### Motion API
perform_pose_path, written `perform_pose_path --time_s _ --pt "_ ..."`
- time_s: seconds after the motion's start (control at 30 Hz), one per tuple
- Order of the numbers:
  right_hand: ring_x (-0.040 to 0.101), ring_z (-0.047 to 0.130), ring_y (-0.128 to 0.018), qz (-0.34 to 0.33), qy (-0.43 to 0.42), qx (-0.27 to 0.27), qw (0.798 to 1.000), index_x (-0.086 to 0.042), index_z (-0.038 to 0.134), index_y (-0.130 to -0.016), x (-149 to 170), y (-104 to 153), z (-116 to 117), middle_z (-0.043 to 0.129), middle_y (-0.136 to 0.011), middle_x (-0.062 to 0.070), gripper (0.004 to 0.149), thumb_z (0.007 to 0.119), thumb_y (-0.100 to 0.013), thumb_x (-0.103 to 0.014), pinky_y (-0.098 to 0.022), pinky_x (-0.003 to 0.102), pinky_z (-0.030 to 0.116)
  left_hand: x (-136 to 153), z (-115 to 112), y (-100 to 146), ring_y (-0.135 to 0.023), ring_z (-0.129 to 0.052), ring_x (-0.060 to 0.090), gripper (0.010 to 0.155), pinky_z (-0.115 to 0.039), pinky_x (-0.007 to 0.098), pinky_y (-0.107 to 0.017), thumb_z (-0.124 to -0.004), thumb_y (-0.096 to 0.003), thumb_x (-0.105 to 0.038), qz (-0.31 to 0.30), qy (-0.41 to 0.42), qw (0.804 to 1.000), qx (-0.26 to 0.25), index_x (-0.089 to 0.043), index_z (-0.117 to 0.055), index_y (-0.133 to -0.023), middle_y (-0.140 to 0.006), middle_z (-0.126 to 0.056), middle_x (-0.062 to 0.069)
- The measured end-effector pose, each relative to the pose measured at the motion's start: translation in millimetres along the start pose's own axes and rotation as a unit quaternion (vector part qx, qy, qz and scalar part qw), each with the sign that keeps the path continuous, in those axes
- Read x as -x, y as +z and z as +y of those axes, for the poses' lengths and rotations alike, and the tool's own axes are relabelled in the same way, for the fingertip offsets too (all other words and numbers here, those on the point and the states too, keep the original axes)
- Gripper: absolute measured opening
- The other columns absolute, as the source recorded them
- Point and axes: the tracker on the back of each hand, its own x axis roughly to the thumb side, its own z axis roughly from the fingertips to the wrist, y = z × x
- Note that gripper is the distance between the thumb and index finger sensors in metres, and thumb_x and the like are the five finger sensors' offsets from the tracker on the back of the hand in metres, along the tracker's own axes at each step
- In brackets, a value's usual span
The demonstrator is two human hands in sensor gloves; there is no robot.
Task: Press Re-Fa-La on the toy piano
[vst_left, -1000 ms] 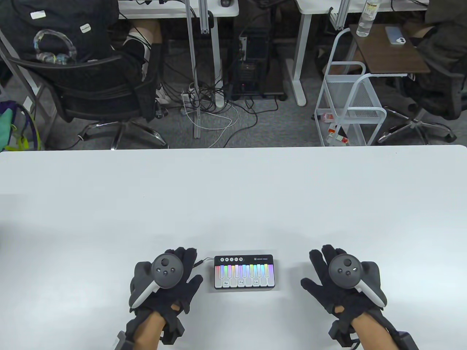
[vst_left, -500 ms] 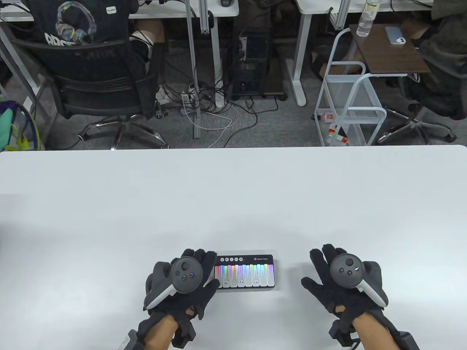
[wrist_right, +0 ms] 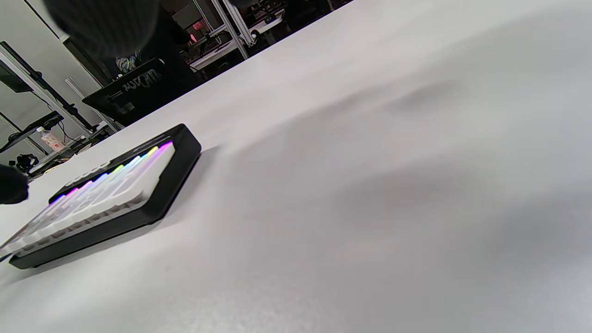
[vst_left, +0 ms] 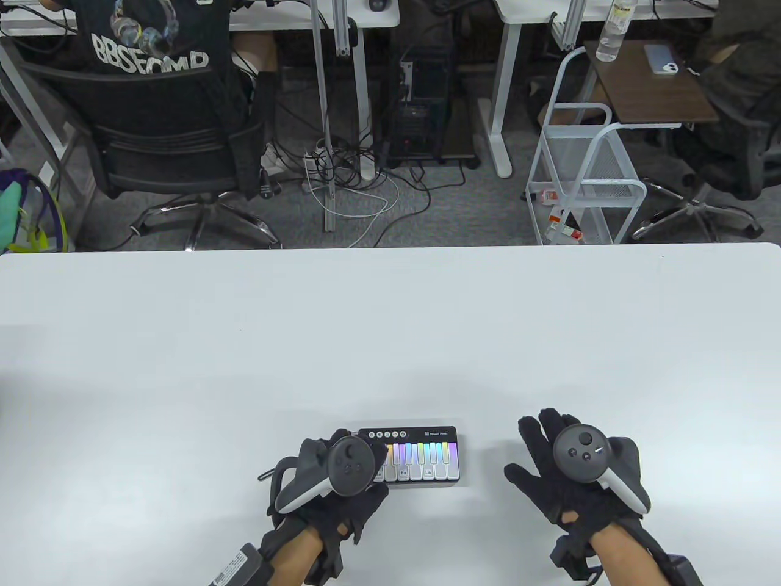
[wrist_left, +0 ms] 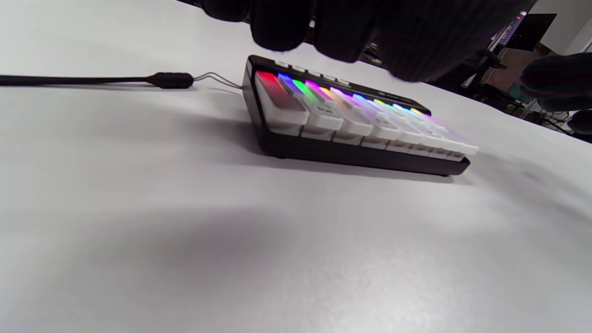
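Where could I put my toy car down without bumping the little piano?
The bare patch between the toy piano and the right hand is free. So is the white table beyond the piano. It is crowded where the left hand covers the keys.

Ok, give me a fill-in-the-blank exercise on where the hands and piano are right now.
1. The ____ hand hovers over the piano.
2. The other hand lies flat on the ____.
3. In the table view the label Fa shows, La shows, and ____ is hidden.

Missing: left; table; Re
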Motion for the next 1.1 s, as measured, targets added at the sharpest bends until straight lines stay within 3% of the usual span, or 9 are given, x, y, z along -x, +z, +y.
perform_pose_path --time_s 0.33,1.1 --pt "0.049 0.01 -0.104 0.0 0.0 0.0 1.0 -0.024 0.033 -0.106 0 0 0 0.013 -0.114 0.012 0.081 0.069 -0.042 -0.058 -0.07 0.072 0.019 -3 -4 -3 -0.108 -0.044 0.036 0.057 -0.04 0.062 -0.075 -0.072 -0.0482 -0.053 0.006 -0.019 1.0 0.012 -0.027 -0.069 -0.099 -0.111 -0.052 0.003" --pt "0.049 0.01 -0.104 -0.003 -0.006 0.0 1.0 -0.024 0.033 -0.106 0 1 -2 0.013 -0.114 0.012 0.081 0.069 -0.042 -0.058 -0.07 0.072 0.019 -14 -4 -7 -0.109 -0.038 0.036 0.059 -0.038 0.061 -0.075 -0.071 -0.0483 -0.054 0.003 -0.027 0.999 0.023 -0.028 -0.065 -0.101 -0.113 -0.047 0.003"
